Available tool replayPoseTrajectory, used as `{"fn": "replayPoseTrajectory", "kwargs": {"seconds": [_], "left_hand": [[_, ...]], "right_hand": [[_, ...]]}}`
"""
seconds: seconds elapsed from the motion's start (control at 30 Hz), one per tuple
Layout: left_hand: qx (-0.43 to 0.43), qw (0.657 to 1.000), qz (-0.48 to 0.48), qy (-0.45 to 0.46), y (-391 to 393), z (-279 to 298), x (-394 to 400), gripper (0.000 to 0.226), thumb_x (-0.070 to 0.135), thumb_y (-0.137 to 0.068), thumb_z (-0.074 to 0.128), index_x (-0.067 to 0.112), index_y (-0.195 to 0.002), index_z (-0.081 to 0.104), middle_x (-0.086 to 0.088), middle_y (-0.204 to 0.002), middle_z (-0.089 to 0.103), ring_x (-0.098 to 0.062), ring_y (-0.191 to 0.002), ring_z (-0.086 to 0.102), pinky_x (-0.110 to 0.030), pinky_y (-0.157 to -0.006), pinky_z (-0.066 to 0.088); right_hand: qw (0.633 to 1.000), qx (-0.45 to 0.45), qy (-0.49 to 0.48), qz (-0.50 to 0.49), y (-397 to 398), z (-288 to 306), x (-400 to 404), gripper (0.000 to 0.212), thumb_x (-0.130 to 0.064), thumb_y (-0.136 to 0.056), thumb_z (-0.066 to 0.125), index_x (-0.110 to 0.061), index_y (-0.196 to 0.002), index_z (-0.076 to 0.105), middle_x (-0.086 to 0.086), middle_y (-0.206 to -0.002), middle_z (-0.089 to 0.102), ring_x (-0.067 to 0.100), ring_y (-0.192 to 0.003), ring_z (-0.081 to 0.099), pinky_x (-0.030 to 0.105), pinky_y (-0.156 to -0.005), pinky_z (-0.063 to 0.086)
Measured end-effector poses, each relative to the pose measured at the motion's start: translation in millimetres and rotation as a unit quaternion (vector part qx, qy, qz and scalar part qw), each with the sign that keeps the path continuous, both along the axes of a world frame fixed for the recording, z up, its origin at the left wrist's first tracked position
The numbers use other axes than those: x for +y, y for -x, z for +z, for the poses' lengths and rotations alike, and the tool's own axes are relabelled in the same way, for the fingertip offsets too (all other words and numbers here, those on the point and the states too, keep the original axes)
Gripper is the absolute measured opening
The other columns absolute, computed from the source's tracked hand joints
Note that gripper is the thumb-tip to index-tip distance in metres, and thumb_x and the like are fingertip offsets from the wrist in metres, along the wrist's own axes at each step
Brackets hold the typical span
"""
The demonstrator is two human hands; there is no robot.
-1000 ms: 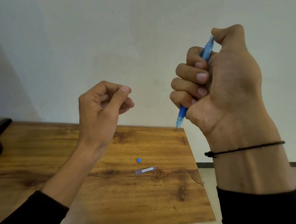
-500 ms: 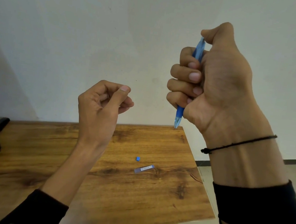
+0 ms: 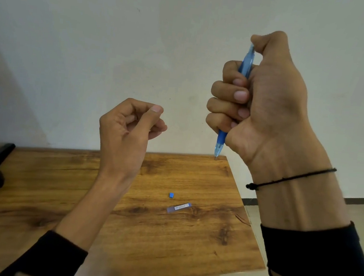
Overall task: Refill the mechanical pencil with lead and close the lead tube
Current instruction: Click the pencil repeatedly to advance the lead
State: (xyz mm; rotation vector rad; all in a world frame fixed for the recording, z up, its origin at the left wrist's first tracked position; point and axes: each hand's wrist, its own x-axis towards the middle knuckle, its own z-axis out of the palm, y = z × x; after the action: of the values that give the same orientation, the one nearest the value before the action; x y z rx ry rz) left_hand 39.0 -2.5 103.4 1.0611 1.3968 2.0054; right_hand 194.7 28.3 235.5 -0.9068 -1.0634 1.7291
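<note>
My right hand is fisted tight around the mechanical pencil, tip down, thumb on top. Left hand is curled, holding nothing I can see. Lead tube and cap lie on the table. I'd click gently, watching the tip.

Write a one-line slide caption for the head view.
Right hand grips blue mechanical pencil tip-down, thumb on top; lead tube and cap lie on table.

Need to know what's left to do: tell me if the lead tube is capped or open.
Open, it seems: lead tube lies flat on the table, small blue cap apart beside it.
</note>
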Motion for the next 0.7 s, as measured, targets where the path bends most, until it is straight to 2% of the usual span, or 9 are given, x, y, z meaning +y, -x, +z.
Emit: {"fn": "replayPoseTrajectory", "kwargs": {"seconds": [0.33,0.7], "left_hand": [[0.003,1.0,-0.003,-0.002,-0.2,-1.2,0.7,0.012,0.013,-0.103,0.069,0.007,-0.097,0.077,-0.002,-0.074,0.077,-0.025,-0.08,0.079,-0.032,-0.081,0.067],[-0.006,1.0,-0.003,-0.001,0.0,-0.4,0.0,0.011,0.012,-0.103,0.069,0.007,-0.095,0.076,-0.002,-0.072,0.077,-0.027,-0.08,0.079,-0.032,-0.081,0.067]], "right_hand": [[1.0,0.015,0.02,0.0,-0.6,-3.2,2.2,0.058,-0.055,-0.105,0.036,-0.02,-0.059,0.028,-0.006,-0.049,0.022,0.01,-0.042,0.011,0.024,-0.044,0.01],[1.0,0.006,0.024,-0.009,-0.1,-4.0,3.0,0.055,-0.05,-0.103,0.036,-0.021,-0.057,0.027,-0.006,-0.05,0.02,0.012,-0.043,0.01,0.024,-0.043,0.012]]}}
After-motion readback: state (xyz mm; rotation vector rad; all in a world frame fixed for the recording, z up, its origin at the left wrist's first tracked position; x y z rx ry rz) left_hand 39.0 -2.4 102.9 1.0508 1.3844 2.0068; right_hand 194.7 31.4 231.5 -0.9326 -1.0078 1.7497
